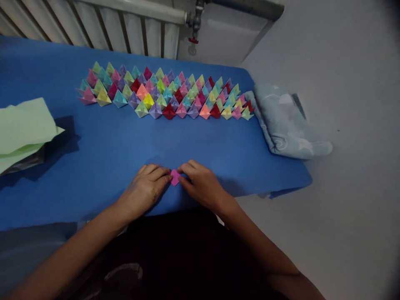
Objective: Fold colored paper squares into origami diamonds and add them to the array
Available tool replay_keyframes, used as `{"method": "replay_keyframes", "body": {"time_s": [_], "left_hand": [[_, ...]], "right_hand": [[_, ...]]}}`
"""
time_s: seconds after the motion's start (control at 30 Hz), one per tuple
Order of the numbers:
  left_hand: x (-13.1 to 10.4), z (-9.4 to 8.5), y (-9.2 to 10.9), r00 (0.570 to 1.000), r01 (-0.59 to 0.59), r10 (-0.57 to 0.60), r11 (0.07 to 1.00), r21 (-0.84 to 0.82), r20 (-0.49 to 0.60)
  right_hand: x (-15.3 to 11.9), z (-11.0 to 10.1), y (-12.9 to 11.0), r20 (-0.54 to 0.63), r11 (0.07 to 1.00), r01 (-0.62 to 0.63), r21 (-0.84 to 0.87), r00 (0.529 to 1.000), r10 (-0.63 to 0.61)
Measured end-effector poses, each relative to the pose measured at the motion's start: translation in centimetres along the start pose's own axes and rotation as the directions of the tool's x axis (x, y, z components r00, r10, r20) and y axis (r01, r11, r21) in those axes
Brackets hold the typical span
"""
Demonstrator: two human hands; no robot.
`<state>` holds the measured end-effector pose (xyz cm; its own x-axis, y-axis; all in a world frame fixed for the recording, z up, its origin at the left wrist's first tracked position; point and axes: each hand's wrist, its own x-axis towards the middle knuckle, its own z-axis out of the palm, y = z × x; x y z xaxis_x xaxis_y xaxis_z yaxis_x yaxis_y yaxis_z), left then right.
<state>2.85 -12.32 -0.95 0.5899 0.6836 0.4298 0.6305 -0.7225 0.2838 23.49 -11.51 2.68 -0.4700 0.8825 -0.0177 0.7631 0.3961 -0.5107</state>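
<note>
A small folded piece of pink paper [175, 178] lies near the front edge of the blue table, between my two hands. My left hand [148, 185] pinches its left side with thumb and fingers. On the opposite side, my right hand [200, 182] grips the right edge, thumb below and fingers above. Both sets of fingertips cover the paper's side corners. Farther back stand rows of folded paper boats [168, 111] in many colours, set close together.
The blue table [125, 137] runs across the view. At left lies a stack of pale green paper [25, 125]; at right, a folded grey-blue cloth [281, 121] near the wall. Behind the table are a white radiator [109, 27] and a pipe valve with a red handle [193, 40].
</note>
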Motion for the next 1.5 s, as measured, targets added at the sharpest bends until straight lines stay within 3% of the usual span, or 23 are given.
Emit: {"method": "replay_keyframes", "body": {"time_s": [0.13,0.4,0.57,0.73,0.9,1.2,1.5], "left_hand": [[0.3,-0.2,0.0,0.998,-0.03,0.033,0.999,-0.043,0.061],[0.8,-1.1,-0.3,0.973,-0.19,0.188,0.982,0.0,0.131],[0.9,-1.6,-1.4,0.969,-0.144,0.161,0.984,-0.104,0.185],[0.9,-1.2,-1.2,0.986,-0.104,0.121,0.985,-0.138,0.118],[0.9,-0.9,-1.5,0.982,-0.173,0.181,0.977,-0.128,0.057],[1.1,-0.8,-1.6,0.989,-0.127,0.133,0.988,-0.086,0.063],[1.2,-0.7,-1.3,0.977,-0.209,0.209,0.977,0.033,-0.026]], "right_hand": [[-0.6,0.6,1.2,0.003,0.982,0.19,-0.004,0.982,-0.19],[-1.3,0.9,1.5,0.019,0.964,0.229,-0.134,0.973,-0.229],[-1.7,1.2,1.5,-0.013,0.962,0.221,-0.163,0.974,-0.226],[-1.9,1.3,1.5,-0.068,0.96,0.21,-0.184,0.972,-0.225],[-1.9,1.3,1.5,-0.075,0.958,0.214,-0.189,0.97,-0.232],[-1.8,1.1,1.7,-0.115,0.938,0.252,-0.238,0.952,-0.285],[-1.6,1.6,2.0,-0.21,0.93,0.268,-0.251,0.923,-0.323]]}}
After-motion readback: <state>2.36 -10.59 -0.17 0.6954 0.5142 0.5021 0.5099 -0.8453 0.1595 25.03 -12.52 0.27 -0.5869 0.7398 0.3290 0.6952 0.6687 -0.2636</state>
